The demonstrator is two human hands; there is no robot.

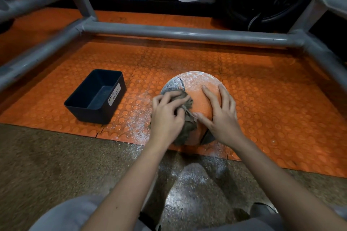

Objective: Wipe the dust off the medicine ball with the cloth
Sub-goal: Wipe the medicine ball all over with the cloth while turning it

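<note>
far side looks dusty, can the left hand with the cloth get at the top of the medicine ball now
Probably yes. The left hand holds the cloth against the medicine ball just short of the dusty part; the right hand rests to the right, leaving that path free.

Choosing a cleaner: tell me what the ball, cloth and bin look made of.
Medicine ball: likely rubber, matte, embossed texture under dust. Cloth: soft woven fabric, crumpled, frayed edge. Bin: probably hard plastic, smooth dark walls.
</note>
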